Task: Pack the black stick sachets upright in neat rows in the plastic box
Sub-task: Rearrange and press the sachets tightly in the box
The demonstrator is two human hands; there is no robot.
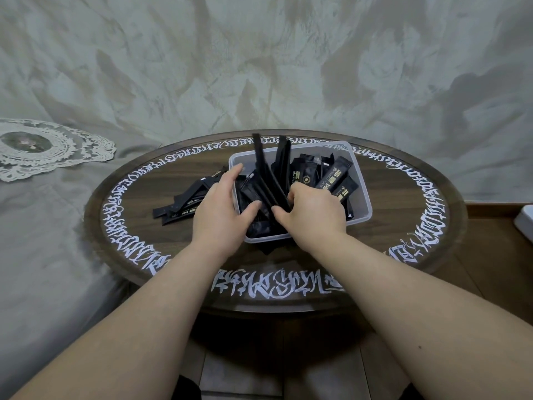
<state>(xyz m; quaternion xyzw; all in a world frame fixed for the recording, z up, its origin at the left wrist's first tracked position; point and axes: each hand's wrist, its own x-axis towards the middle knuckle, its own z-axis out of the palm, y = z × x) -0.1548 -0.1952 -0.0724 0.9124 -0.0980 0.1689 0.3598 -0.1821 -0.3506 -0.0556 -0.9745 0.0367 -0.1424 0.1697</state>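
My right hand (pixel 313 207) curls round a fan of black stick sachets (pixel 269 174) standing in the near end of the clear plastic box (pixel 362 203); my fingertips are tucked behind the sticks, so I cannot see how tightly they close. My left hand (pixel 223 210) lies across the box's left wall, fingers fairly straight and spread, the thumb pressing the sachets toward my right palm. What sits under both palms is hidden. Beyond my right knuckles more sachets (pixel 336 180) lean in the box, gold print partly readable. Just left of my left hand a loose heap of sachets (pixel 184 204) lies flat on the round wooden table (pixel 403 226), its nearer sticks covered by my wrist. A white object (pixel 525 223) far right is cut off by the frame.
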